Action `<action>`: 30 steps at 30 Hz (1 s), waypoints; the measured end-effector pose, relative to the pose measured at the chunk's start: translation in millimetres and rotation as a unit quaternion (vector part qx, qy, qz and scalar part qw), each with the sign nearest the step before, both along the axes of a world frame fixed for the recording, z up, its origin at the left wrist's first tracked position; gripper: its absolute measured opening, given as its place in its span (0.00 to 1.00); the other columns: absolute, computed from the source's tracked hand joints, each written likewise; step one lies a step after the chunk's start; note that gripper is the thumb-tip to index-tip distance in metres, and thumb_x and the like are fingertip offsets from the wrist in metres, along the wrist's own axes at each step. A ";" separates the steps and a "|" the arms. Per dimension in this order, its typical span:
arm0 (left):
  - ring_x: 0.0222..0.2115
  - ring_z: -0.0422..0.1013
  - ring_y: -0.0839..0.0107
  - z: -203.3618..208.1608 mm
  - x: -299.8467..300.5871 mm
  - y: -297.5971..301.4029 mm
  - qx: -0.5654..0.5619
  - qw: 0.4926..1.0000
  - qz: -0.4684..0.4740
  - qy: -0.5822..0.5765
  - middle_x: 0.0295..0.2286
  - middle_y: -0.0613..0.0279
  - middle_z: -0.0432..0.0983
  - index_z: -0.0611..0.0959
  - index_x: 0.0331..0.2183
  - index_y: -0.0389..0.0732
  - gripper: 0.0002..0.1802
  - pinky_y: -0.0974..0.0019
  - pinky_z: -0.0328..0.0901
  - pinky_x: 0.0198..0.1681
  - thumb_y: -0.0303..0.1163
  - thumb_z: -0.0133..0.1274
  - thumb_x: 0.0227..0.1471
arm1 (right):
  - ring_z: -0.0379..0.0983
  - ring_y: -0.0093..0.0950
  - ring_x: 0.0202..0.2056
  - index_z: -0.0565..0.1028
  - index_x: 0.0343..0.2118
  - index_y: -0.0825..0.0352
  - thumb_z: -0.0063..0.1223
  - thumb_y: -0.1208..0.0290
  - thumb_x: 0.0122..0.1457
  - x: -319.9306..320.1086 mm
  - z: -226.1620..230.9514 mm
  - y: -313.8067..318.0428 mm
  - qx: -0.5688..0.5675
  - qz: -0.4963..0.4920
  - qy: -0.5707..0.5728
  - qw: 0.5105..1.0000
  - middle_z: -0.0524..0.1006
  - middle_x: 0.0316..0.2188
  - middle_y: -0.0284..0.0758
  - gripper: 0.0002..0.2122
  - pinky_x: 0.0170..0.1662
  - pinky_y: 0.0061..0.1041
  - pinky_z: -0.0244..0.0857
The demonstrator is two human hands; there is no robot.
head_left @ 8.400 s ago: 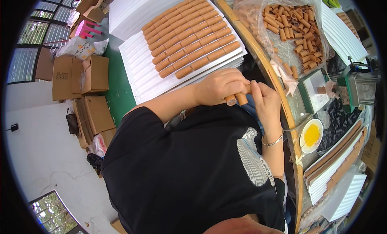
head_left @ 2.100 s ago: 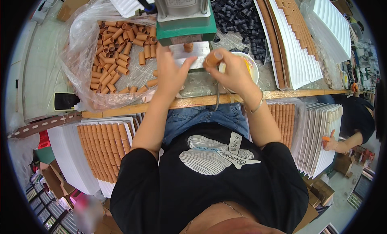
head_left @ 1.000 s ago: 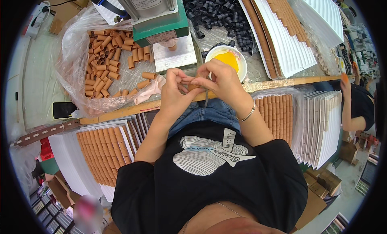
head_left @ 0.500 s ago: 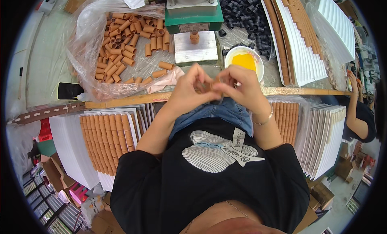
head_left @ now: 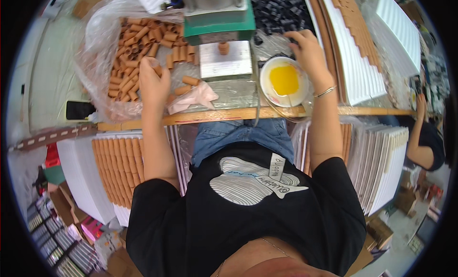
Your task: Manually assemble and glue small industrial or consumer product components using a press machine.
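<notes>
My left hand (head_left: 153, 82) is over the near right part of a pile of brown tubes (head_left: 128, 81). Its fingers are curled, and a short brown tube (head_left: 158, 70) shows between thumb and fingers. On the other side, my right hand (head_left: 309, 55) reaches past a white bowl of yellow liquid (head_left: 285, 80) to the near edge of a heap of black fittings (head_left: 281, 15). Its thumb and forefinger are curved and apart, with nothing clearly seen between them. Between the hands, a small brown piece (head_left: 223, 48) stands on the metal plate (head_left: 225, 67) of a green press (head_left: 219, 26).
A pink cloth (head_left: 195, 97) lies near the wooden table edge (head_left: 205, 116). Right of the black heap stand white ridged trays (head_left: 355, 62) with brown pieces. A phone (head_left: 80, 110) lies at the left. Another person's arm (head_left: 420, 129) is at far right.
My hands have parted from their meeting place before the press. The left went to the brown tubes, the right to the black fittings. What they held between them is no longer seen there.
</notes>
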State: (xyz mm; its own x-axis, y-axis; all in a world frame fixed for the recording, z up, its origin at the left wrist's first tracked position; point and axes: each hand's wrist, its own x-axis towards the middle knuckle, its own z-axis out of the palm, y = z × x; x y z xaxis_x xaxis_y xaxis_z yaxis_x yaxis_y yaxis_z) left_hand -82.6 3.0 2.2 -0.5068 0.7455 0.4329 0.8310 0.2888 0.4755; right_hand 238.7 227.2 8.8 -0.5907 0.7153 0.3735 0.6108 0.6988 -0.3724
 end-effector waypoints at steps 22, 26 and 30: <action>0.36 0.74 0.73 6.9 59.8 -9.9 0.080 0.902 -0.157 -0.395 0.36 0.55 0.78 0.70 0.32 0.38 0.19 0.71 0.69 0.40 0.16 0.63 0.40 | 0.73 0.33 0.39 0.78 0.29 0.68 0.61 0.78 0.48 44.2 -15.7 -78.4 -0.050 -0.004 0.148 0.988 0.77 0.35 0.37 0.05 0.43 0.28 0.65; 0.36 0.74 0.73 0.1 111.6 3.8 0.076 0.752 -0.263 -0.599 0.35 0.56 0.77 0.72 0.43 0.36 0.25 0.72 0.69 0.40 0.16 0.61 0.42 | 0.71 0.34 0.41 0.78 0.29 0.64 0.62 0.76 0.46 33.1 -8.6 -89.8 0.012 0.003 0.115 0.993 0.77 0.37 0.34 0.06 0.44 0.31 0.62; 0.41 0.72 0.71 -6.4 137.7 15.4 0.019 0.625 -0.294 -0.723 0.41 0.56 0.74 0.66 0.54 0.37 0.30 0.71 0.68 0.43 0.24 0.57 0.50 | 0.68 0.33 0.43 0.78 0.26 0.60 0.62 0.72 0.46 26.7 -20.6 -90.1 0.078 0.028 0.053 0.995 0.76 0.38 0.30 0.04 0.45 0.34 0.57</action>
